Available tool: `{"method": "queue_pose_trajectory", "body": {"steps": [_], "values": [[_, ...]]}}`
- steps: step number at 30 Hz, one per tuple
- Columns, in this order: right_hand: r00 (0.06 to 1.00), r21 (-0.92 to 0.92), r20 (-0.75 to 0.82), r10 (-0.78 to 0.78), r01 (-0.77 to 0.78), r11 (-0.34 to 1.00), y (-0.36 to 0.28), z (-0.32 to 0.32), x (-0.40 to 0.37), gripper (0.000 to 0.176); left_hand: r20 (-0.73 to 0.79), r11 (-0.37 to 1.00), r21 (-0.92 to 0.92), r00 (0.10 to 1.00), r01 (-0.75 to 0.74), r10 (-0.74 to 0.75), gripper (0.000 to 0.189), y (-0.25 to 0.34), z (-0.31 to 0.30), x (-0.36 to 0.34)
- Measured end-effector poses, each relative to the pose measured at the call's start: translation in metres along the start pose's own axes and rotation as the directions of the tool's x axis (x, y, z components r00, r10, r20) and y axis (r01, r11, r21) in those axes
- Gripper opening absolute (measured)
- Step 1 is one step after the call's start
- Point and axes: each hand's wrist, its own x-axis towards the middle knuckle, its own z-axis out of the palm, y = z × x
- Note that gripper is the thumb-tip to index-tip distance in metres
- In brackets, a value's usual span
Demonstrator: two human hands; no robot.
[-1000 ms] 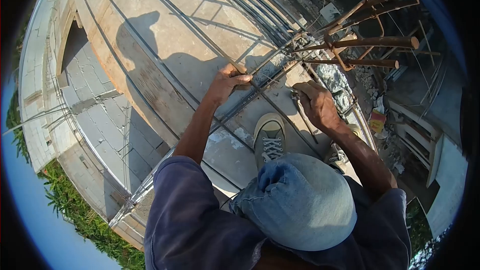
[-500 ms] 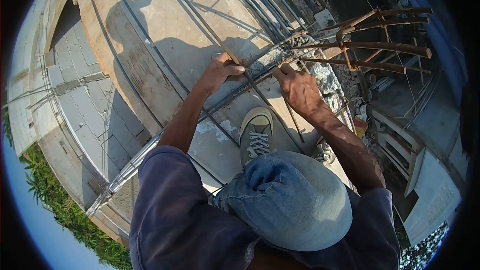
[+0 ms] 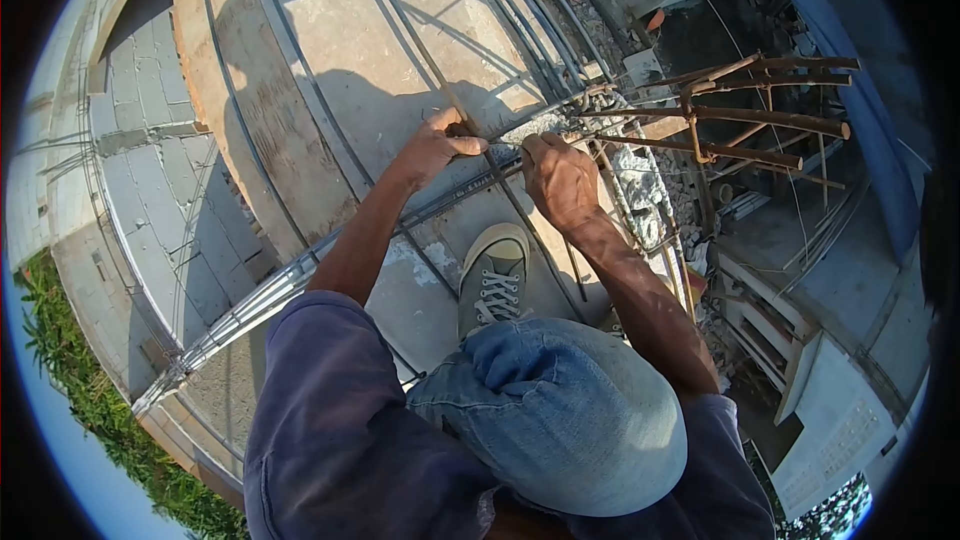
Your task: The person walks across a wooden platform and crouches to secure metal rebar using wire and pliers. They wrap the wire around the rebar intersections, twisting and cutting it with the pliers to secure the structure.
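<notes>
Sunlit concrete slab (image 3: 400,35) above rubble (image 3: 590,15), green foliage (image 3: 75,370) beyond.

The head view looks from above the shoe (image 3: 497,275), forward and down; the knee (image 3: 590,420) is closest. Rods (image 3: 412,32) lie beyond the shoe.

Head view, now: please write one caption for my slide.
Left hand and right hand close together at crossed metal bars, a laced shoe nearby.
</notes>
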Motion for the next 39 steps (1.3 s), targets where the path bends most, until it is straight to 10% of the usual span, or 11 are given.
{"method": "queue_pose_trajectory", "body": {"steps": [10, 12, 16, 20, 28, 29, 30, 32, 36, 39], "values": [[0.996, -0.024, -0.006, -0.087, 0.087, 0.996, -0.006, 0.009, 0.010, 0.021, -0.032, 0.992, -0.102, 0.996, 0.075, -0.079, 0.031, 0.003, 0.003, -0.002], [0.972, -0.327, -0.032, -0.232, 0.209, 0.922, -0.012, 0.014, 0.021, 0.009, -0.024, 0.987, -0.154, 0.998, 0.049, -0.054, 0.029, 0.000, 0.002, 0.000], [0.881, -0.286, 0.117, -0.459, 0.472, 0.834, -0.027, 0.003, 0.052, 0.011, -0.030, 0.982, -0.184, 0.998, 0.051, -0.057, 0.026, -0.015, -0.001, 0.005], [0.743, -0.256, 0.664, -0.084, 0.331, 0.908, -0.059, -0.009, 0.089, 0.025, -0.054, 0.987, -0.159, 0.998, -0.026, 0.018, 0.022, -0.026, -0.001, 0.011], [0.688, -0.020, 0.704, -0.178, 0.270, 0.963, -0.037, -0.016, 0.096, 0.027, -0.044, 0.994, -0.086, 0.997, -0.071, 0.067, 0.024, -0.020, 0.001, 0.006], [0.755, 0.077, 0.537, -0.376, 0.400, 0.913, -0.012, 0.013, 0.091, 0.028, -0.032, 1.000, 0.022, 0.999, -0.019, 0.020, 0.028, -0.022, -0.002, 0.009], [0.720, 0.218, 0.645, -0.254, 0.144, 0.965, 0.000, 0.024, 0.096, 0.023, -0.010, 0.996, -0.078, 0.999, -0.038, 0.038, 0.029, -0.033, -0.002, 0.013], [0.693, -0.108, 0.628, -0.353, 0.527, 0.843, -0.004, 0.017, 0.095, 0.020, -0.023, 0.995, -0.044, 0.995, -0.094, 0.093, 0.027, -0.023, 0.000, 0.006], [0.704, -0.080, 0.528, -0.475, 0.597, 0.798, 0.016, 0.041, 0.095, 0.020, 0.042, 0.989, -0.127, 0.996, -0.074, 0.080, 0.029, -0.017, 0.003, 0.005], [0.818, 0.184, 0.471, -0.330, 0.275, 0.944, 0.009, 0.029, 0.093, 0.019, 0.067, 0.977, -0.202, 0.995, -0.061, 0.076, 0.032, -0.022, -0.004, 0.009]]}}
